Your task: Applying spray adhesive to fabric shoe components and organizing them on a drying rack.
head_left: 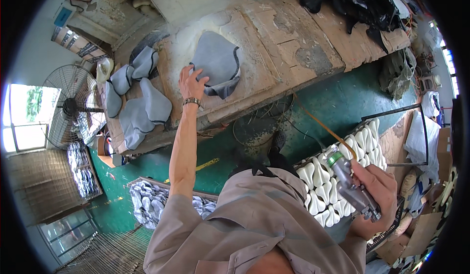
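Observation:
On the cardboard-covered workbench [274, 54] lies a grey, saddle-shaped cover [215, 56] with black edging, its near side curled up. My left hand [191, 84] reaches to its left edge, fingers spread and touching or close to it. In my right hand [379, 191] is a metal spray gun [353, 188] with a green ring, gripped at the right of my body. An orange hose [323, 125] runs from the gun toward the bench. More grey covers [142, 110] lie loosely on the bench's left end.
Cream saddle-shaped pads [320, 188] fill a rack at my right. Grey pieces [147, 200] are packed on another rack at my left. A black heap of sheet material [342, 0] covers the bench's far right. A large fan [69, 105] stands left of the bench.

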Tool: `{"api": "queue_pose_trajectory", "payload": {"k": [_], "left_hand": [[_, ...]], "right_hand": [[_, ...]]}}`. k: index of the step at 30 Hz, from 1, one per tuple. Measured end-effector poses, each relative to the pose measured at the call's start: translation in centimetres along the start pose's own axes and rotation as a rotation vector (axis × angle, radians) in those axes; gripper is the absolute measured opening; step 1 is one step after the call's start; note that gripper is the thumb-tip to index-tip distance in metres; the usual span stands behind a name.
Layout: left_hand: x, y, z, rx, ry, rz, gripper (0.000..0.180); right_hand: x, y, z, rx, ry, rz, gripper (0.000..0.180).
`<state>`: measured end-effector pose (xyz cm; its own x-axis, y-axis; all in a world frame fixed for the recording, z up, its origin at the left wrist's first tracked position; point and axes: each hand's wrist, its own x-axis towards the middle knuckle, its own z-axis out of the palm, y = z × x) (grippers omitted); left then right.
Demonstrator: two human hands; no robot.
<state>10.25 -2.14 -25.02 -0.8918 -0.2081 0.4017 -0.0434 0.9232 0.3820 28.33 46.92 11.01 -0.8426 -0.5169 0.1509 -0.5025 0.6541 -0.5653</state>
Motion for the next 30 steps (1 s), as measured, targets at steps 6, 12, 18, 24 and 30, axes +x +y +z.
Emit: {"api": "queue_pose_trajectory", "payload": {"k": [6,12,18,24,30], "left_hand": [[1.9,1.6,-0.1,0.061,0.014,0.031,0.022],[8.7,3.6,-2.3,0.077,-0.209,-0.032,0.023],[13.9,7.2,-4.0,0.248,-0.462,0.088,0.026],[24.7,16.7,-5.8,0.229,-0.185,0.238,0.027],[28.5,25.7,-1.0,0.186,0.089,0.335,0.025]], "right_hand": [[-1.5,3.0,-0.3,0.183,-0.056,0.036,0.072],[-2.1,4.5,-0.8,0.234,-0.021,-0.007,0.073],[-3.4,6.8,-1.1,0.309,0.114,0.178,0.063],[-4.7,10.1,-1.2,0.355,0.202,0.327,0.064],[-6.1,12.9,-0.2,0.290,0.232,0.448,0.065]]}}
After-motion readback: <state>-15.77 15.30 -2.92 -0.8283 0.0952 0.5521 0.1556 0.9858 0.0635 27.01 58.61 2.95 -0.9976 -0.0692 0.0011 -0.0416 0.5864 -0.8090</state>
